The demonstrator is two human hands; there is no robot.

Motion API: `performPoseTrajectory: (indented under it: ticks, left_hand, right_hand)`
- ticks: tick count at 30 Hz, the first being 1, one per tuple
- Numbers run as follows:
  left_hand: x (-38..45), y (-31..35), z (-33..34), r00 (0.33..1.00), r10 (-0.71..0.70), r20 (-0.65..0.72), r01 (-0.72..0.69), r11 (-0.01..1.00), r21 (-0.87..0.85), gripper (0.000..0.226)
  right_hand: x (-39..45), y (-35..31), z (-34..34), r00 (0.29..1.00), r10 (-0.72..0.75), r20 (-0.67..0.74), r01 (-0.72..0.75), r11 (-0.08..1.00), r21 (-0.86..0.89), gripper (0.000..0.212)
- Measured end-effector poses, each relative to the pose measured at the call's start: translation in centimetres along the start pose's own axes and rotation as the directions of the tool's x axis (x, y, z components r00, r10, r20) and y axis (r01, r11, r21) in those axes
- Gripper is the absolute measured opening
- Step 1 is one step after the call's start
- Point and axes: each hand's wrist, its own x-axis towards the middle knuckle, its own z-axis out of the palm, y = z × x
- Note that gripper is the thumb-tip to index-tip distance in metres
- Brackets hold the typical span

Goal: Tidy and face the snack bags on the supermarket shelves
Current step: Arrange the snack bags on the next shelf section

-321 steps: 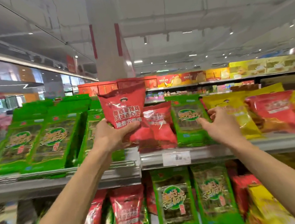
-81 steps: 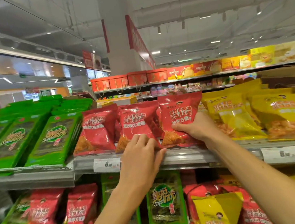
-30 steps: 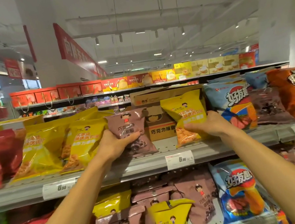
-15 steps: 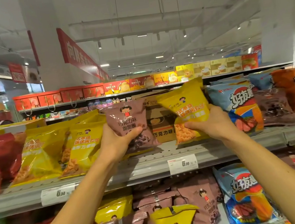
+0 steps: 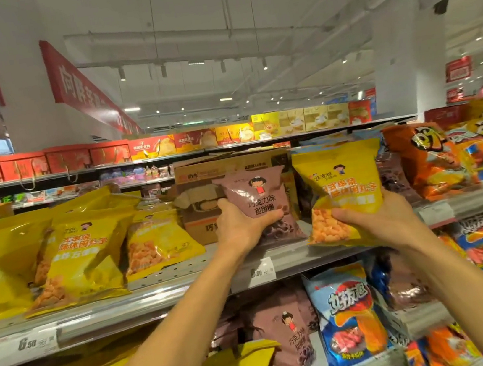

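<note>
My left hand (image 5: 241,224) grips a brown snack bag (image 5: 259,199) by its lower left side and holds it upright, face forward, over the grey upper shelf (image 5: 167,281). My right hand (image 5: 377,219) holds a yellow snack bag (image 5: 342,181) from below, lifted slightly off the shelf and tilted. The two bags are side by side, a small gap between them. To the left, yellow bags (image 5: 85,254) of the same kind lean in a row on the shelf.
An open cardboard box (image 5: 202,200) sits on the shelf behind the brown bag. Orange and blue bags (image 5: 435,155) fill the shelf to the right. The lower shelf holds brown (image 5: 289,331), blue (image 5: 348,313) and yellow bags. Price tags (image 5: 262,271) hang on the shelf edge.
Both hands have carried their bags to the right and lifted them a little; the view has moved closer. Each hand keeps the same bag as half a second ago.
</note>
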Motion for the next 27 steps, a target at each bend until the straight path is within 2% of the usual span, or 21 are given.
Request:
performPoseTrajectory:
  ticks: [4,11,15,17,20,22,25,27]
  left_hand:
    - [0.2,0.6,1.7,1.000,0.010,0.019,-0.011,0.999,0.036,0.107]
    - [0.5,0.4,1.3,0.991,-0.070,0.118,0.064,0.996,0.060,0.111]
    - [-0.1,-0.4,-1.1,0.997,-0.009,0.075,0.000,0.993,0.117,0.089]
    - [-0.8,-1.3,-3.1,0.996,0.081,0.020,-0.084,0.964,0.254,0.075]
    - [-2.7,-3.4,-6.8,0.955,0.292,-0.052,-0.217,0.807,0.549,0.054]
    - [-4.1,-4.9,-9.5,0.924,0.376,-0.065,-0.227,0.678,0.699,0.050]
    - [-6.1,-6.8,-13.8,0.890,0.456,-0.007,-0.235,0.472,0.849,0.047]
    - [-7.3,-7.8,-16.0,0.852,0.523,0.025,-0.246,0.358,0.901,0.040]
  right_hand:
    - [-0.5,1.1,-1.0,1.000,0.019,-0.014,-0.018,0.997,0.074,0.028]
    - [-1.5,1.4,0.4,1.000,0.022,0.021,-0.023,0.998,0.053,0.027]
    - [-1.8,-0.1,2.3,0.999,-0.022,0.044,0.020,0.999,0.038,0.026]
    - [-2.1,-1.2,3.7,0.997,-0.036,0.063,0.033,0.998,0.053,0.029]
    - [-2.7,-3.3,6.4,0.994,-0.075,0.082,0.069,0.995,0.069,0.035]
    - [-3.0,-4.7,8.5,0.990,-0.100,0.097,0.091,0.992,0.092,0.035]
    - [-3.2,-6.6,12.1,0.984,-0.132,0.120,0.129,0.991,0.037,0.044]
    - [-3.3,-7.7,14.7,0.974,-0.165,0.156,0.162,0.986,0.031,0.042]
